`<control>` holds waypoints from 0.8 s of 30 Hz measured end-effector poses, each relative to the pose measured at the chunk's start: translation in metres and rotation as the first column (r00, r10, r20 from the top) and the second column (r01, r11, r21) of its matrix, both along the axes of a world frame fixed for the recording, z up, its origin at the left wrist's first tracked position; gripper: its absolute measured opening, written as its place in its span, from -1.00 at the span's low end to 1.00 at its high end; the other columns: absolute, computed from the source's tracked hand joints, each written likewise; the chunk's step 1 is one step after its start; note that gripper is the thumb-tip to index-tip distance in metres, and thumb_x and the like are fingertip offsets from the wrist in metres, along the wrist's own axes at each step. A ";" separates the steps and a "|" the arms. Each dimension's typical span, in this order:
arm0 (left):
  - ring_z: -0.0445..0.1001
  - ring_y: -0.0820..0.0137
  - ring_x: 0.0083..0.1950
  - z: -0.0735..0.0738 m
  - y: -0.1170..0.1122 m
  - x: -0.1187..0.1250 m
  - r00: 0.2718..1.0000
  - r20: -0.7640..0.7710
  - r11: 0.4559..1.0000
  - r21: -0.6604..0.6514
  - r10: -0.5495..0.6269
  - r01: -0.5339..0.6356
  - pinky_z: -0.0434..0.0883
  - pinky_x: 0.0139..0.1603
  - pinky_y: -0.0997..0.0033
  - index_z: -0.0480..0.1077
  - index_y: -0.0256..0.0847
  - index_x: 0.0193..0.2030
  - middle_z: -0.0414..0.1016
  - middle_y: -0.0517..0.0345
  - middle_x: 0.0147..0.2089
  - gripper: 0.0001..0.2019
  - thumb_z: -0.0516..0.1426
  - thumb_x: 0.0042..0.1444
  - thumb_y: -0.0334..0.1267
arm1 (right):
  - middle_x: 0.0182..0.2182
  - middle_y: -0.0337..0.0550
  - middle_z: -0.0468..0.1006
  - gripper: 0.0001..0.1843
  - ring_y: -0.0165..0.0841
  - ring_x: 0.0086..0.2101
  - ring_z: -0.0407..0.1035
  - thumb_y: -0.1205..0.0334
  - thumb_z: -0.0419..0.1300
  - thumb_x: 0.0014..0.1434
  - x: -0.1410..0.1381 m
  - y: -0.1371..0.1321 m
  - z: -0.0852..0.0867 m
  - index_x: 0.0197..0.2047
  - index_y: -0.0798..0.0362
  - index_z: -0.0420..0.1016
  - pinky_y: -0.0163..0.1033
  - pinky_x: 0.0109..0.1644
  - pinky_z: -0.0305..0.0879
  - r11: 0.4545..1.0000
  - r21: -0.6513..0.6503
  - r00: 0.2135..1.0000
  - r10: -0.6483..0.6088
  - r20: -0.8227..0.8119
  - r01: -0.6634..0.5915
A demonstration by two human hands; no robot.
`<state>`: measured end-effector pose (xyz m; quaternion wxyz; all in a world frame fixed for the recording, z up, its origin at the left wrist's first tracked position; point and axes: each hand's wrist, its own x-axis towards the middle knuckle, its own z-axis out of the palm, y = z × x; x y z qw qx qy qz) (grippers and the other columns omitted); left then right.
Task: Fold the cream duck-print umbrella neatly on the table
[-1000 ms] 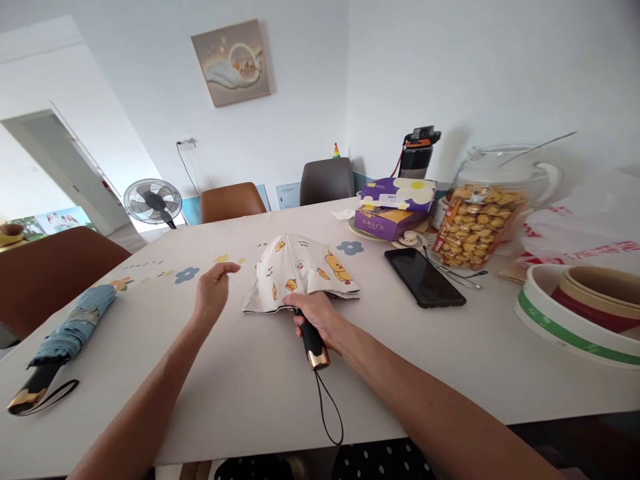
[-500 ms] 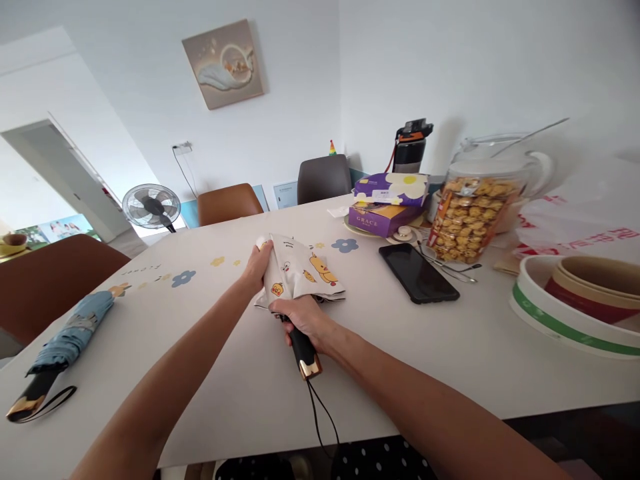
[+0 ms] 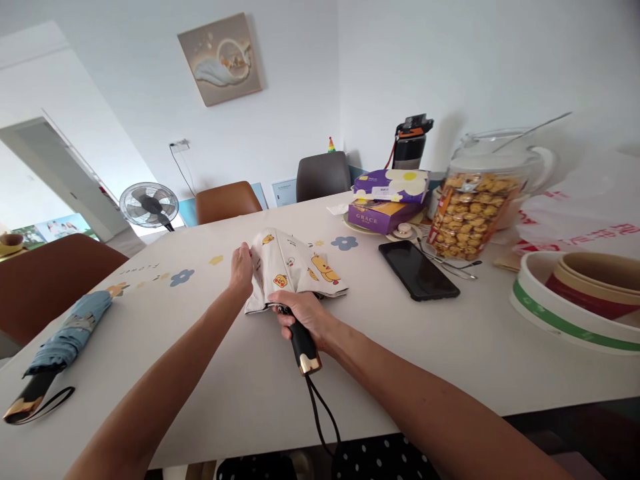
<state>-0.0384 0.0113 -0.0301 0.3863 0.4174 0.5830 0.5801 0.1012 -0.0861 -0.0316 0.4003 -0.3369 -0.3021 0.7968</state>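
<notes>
A white folding umbrella (image 3: 287, 263) printed with yellow ducks lies loosely folded in front of me, its canopy pointing away. My right hand (image 3: 306, 315) is closed around the top of its black handle, with the thumb over the canopy's hem. The gold-tipped end and a black wrist loop hang toward me. At the canopy's left side, my left hand (image 3: 243, 272) has its fingers bent on the fabric's edge; the fingertips are partly hidden. A second umbrella, blue and furled (image 3: 70, 333), rests on the table to the left.
On the white table (image 3: 210, 373), a black phone (image 3: 419, 270) lies right of the umbrella, beside a cable. Behind it are purple boxes (image 3: 383, 217), a bottle (image 3: 410, 147) and a snack-filled pitcher (image 3: 470, 207). Bowls (image 3: 575, 313) stand at right. Chairs (image 3: 227, 202) and a fan (image 3: 150, 203) are beyond.
My left hand has moved left and slightly toward me, from the canopy's upper part to its side edge. The canopy has spread wider leftward. My right hand keeps its hold on the handle.
</notes>
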 end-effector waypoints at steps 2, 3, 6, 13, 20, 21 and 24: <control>0.34 0.33 -0.05 0.004 -0.023 0.007 0.985 -0.161 0.994 0.102 0.064 -0.048 0.35 -0.14 0.39 0.25 -0.16 -0.22 0.37 0.08 -0.14 -0.70 -0.03 0.12 0.04 | -0.59 -0.36 0.24 -0.81 -0.61 -0.71 -0.03 0.28 0.24 -0.12 0.000 0.000 0.001 -0.46 0.10 0.28 -0.41 -0.75 0.13 0.998 0.030 0.998 -0.049 0.040 0.048; 0.36 0.32 -0.08 0.008 -0.035 0.012 0.978 -0.205 0.995 0.104 0.027 -0.006 0.36 -0.18 0.39 0.27 -0.18 -0.23 0.38 0.06 -0.16 -0.67 -0.01 0.10 0.05 | -0.60 -0.36 0.24 -0.82 -0.60 -0.71 -0.03 0.28 0.24 -0.12 -0.001 0.000 0.001 -0.46 0.09 0.28 -0.41 -0.75 0.13 0.997 0.042 0.996 -0.065 0.064 0.062; 0.42 0.26 -0.23 0.020 -0.059 0.029 0.969 -0.175 0.985 -0.028 -0.174 0.172 0.38 -0.33 0.37 0.32 -0.24 -0.26 0.44 0.03 -0.31 -0.63 0.09 0.03 0.06 | -0.61 -0.36 0.23 -0.84 -0.59 -0.71 -0.02 0.29 0.22 -0.12 -0.002 -0.002 0.000 -0.47 0.08 0.28 -0.39 -0.75 0.17 0.995 0.080 0.987 -0.070 0.146 0.059; 0.49 0.14 -0.20 0.026 -0.043 0.029 0.878 0.347 0.913 -0.117 -0.331 0.390 0.45 -0.17 0.20 0.37 -0.30 -0.11 0.51 -0.07 -0.30 -0.53 0.16 -0.05 0.04 | -0.57 -0.33 0.26 -0.83 -0.59 -0.70 -0.01 0.27 0.22 -0.10 0.002 -0.005 0.001 -0.42 0.08 0.28 -0.40 -0.74 0.18 0.984 0.156 0.993 0.070 0.094 -0.084; 0.48 0.11 -0.15 0.017 -0.038 0.012 0.811 0.418 0.881 -0.051 -0.408 0.470 0.41 -0.05 0.11 0.35 -0.28 -0.01 0.52 -0.05 -0.27 -0.47 0.06 -0.01 0.08 | -0.50 -0.28 0.32 -0.72 -0.62 -0.70 0.01 0.20 0.27 -0.08 0.003 -0.010 0.004 -0.33 0.11 0.29 -0.40 -0.73 0.21 0.964 0.168 0.977 0.211 -0.007 -0.207; 0.48 0.11 -0.16 0.017 -0.038 0.012 0.816 0.415 0.885 -0.051 -0.403 0.463 0.41 -0.05 0.11 0.34 -0.28 0.00 0.52 -0.04 -0.27 -0.47 0.06 -0.01 0.06 | -0.47 -0.26 0.34 -0.69 -0.61 -0.70 0.05 0.18 0.27 -0.07 0.003 -0.010 0.004 -0.28 0.11 0.30 -0.36 -0.70 0.27 0.965 0.162 0.977 0.212 -0.007 -0.208; 0.49 0.11 -0.17 0.018 -0.040 0.010 0.819 0.399 0.887 -0.029 -0.413 0.461 0.42 -0.07 0.09 0.32 -0.26 0.04 0.52 -0.02 -0.25 -0.47 0.06 0.00 0.05 | -0.36 -0.18 0.38 -0.58 -0.48 -0.60 0.29 0.13 0.26 -0.06 0.000 -0.012 0.004 -0.16 0.09 0.28 -0.17 -0.58 0.43 0.970 0.154 0.980 0.194 -0.037 -0.186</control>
